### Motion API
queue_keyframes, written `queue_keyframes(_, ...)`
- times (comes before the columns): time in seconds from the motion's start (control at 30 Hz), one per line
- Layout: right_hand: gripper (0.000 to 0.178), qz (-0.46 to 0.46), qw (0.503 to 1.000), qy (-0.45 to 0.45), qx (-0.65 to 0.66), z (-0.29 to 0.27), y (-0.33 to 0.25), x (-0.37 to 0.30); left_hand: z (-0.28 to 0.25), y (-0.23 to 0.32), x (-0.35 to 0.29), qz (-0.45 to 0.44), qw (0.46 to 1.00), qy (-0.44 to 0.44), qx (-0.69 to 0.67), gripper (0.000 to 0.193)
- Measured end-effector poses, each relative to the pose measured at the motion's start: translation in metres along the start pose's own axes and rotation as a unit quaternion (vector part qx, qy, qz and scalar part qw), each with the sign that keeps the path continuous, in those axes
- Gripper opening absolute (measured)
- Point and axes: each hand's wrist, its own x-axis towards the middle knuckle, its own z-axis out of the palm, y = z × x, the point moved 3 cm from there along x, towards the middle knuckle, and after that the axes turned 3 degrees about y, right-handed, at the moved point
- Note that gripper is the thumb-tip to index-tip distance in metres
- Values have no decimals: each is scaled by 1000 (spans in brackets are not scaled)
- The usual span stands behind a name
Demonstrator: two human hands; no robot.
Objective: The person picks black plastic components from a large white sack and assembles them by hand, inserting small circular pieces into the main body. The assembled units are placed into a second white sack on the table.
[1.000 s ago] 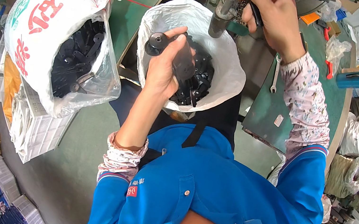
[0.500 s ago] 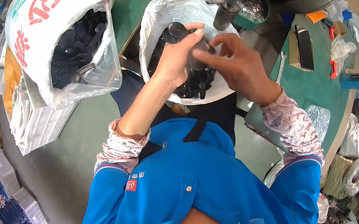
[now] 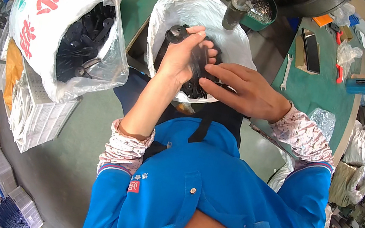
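My left hand (image 3: 178, 59) is closed around a black part (image 3: 177, 34) whose round end with a central hole sticks out beside the thumb. The rest of that part is blurred or hidden by my fingers. Below both hands, a white sack (image 3: 163, 13) with its mouth spread wide holds many loose black pieces (image 3: 192, 86). My right hand (image 3: 250, 91) hovers over the sack's right side, fingers stretched out and thumb apart, with nothing visible in it. Its fingertips are close to the black part and the left fingers; whether they touch, I cannot tell.
A fuller white sack (image 3: 44, 26) of black pieces with round ends leans at the left, above a white crate (image 3: 47, 122). A metal machine post (image 3: 235, 13) stands beyond my hands, near a green bin (image 3: 270, 19) of small metal parts. A wrench (image 3: 287, 71) and phone (image 3: 310, 51) lie right.
My right hand has moved slightly down and right, its fingers going from a curled pinch to stretched out. The left hand keeps its hold on the black part.
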Motion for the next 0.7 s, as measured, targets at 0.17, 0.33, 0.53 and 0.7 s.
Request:
queue_keyframes(0.17,40,174,962,205,38,-34,4,5,-23,-1,11,-11,1000,16,9,28)
queue_keyframes(0.33,30,452,780,306,308,-52,69,-3,-23,6,16,27,997,-22,-68,23)
queue_keyframes(0.53,26,486,742,281,366,-81,119,46,-16,17,17,54,987,-20,-149,24)
queue_keyframes(0.7,26,540,701,232,403,-71,130,49,-7,25,23,78,975,10,-209,12)
